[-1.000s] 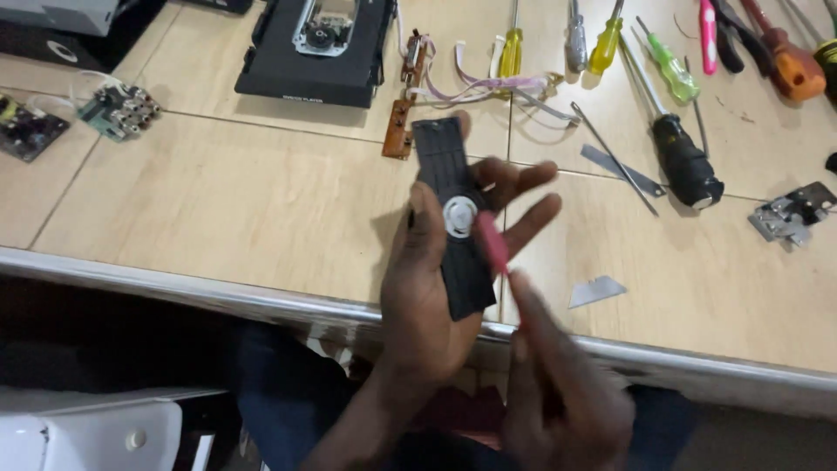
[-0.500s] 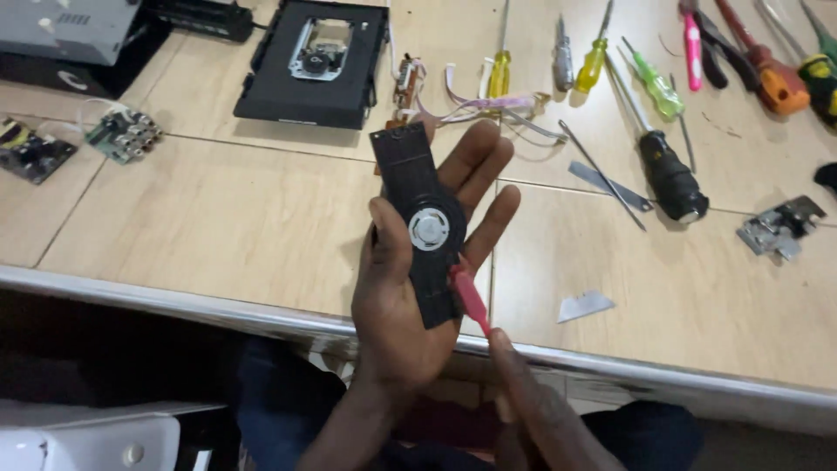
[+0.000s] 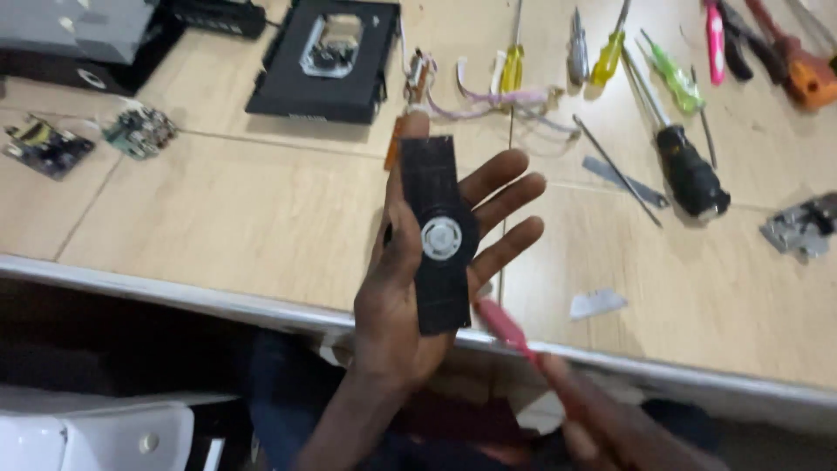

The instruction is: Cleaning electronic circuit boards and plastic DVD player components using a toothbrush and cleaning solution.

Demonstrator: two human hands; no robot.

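My left hand (image 3: 410,288) lies palm up over the table's near edge with a long black plastic bar (image 3: 436,231) resting on it; the bar has a round silver disc at its middle. Thumb and fingers cradle the bar along its sides. My right hand (image 3: 602,423) is blurred at the bottom right and holds a pink-handled tool (image 3: 506,325), whose tip meets the bar's lower right corner.
On the wooden table (image 3: 218,218) lie a black disc-drive tray (image 3: 327,61), two small circuit boards (image 3: 139,131), a wire bundle (image 3: 488,96), several screwdrivers (image 3: 684,166), a metal bracket (image 3: 798,228) and a grey scrap (image 3: 597,303). A dark box (image 3: 78,39) sits far left.
My left hand with the black bar has spread its fingers and shifted slightly right. My right hand dropped toward the bottom right, the pink tool sliding from the disc to the bar's lower corner.
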